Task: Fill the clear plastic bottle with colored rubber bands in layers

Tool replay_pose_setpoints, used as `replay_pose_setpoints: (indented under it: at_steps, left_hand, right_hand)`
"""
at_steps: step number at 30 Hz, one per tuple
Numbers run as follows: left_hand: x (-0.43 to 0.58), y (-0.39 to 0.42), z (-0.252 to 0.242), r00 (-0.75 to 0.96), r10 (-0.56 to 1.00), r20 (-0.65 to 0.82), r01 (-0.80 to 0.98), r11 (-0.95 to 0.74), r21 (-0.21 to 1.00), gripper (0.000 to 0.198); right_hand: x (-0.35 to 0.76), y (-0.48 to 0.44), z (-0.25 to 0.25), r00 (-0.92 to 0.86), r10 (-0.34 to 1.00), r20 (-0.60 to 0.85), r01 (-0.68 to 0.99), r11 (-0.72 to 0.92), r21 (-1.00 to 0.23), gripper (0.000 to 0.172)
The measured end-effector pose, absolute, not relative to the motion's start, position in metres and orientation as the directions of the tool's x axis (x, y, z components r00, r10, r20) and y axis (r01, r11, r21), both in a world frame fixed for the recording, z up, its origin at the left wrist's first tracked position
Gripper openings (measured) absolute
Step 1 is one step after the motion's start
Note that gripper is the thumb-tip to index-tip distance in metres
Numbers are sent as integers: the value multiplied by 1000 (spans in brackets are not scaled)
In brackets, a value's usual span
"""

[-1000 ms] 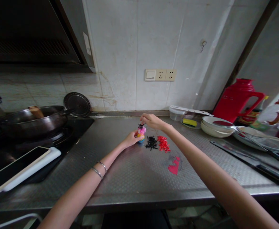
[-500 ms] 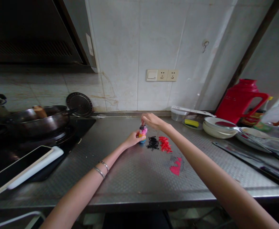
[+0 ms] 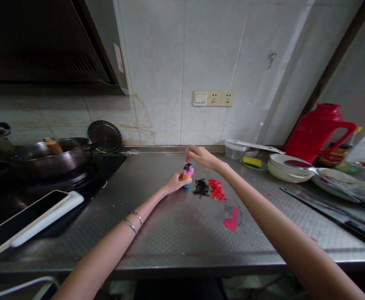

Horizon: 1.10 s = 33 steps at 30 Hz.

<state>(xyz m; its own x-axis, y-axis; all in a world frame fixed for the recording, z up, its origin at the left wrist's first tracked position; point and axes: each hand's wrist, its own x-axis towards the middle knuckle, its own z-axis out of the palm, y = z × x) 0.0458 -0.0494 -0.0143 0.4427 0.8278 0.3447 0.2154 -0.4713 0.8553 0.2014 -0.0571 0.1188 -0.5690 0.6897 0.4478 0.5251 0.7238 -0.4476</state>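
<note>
Compared with half a second ago, the right hand (image 3: pixel 201 157) sits slightly higher over the small multicoloured bottle (image 3: pixel 187 178), its fingertips lifted from where they crowded the mouth; the black pieces (image 3: pixel 188 166) there, largely covered then, now show more plainly. The camera also turns slightly, shifting the scene a little rightward

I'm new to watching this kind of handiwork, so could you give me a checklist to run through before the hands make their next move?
1. Small multicoloured bottle upright: ok.
2. Left hand gripping the bottle's side: ok.
3. Right hand over the bottle's mouth: ok.
4. What the right hand pinches, if anything: cannot tell, too small.
5. Bottle's mouth free of bits: not ok, black bits show there.
6. Black pieces and red pieces sorted by colour: ok, side by side.
</note>
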Motion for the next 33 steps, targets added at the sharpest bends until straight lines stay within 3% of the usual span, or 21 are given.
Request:
replay_pose_setpoints:
  at_steps: [12,15,20,22,27,33]
  left_hand:
    - [46,-44,-18,432,836,338,235,-465,853,35]
    - [46,-43,-19,440,835,330,240,-464,853,37]
    - [45,-43,-20,456,826,333,207,-462,862,42]
    - [45,-43,-20,464,821,332,200,-462,864,43]
    - [45,-42,-21,459,827,326,202,-454,868,41]
    - [45,-40,-22,468,813,346,195,-477,857,43]
  right_hand:
    - [222,-66,97,-395,706,588,545,695,-469,14]
    - [229,-83,78,-439,743,505,570,665,-483,14]
    - [228,-113,37,-670,730,138,619,652,-438,11]
    - [226,-121,23,-680,729,74,649,646,-403,11]
    - [223,-125,5,-648,756,89,688,632,-356,11]
    - [222,-119,20,-686,715,137,646,684,-338,13]
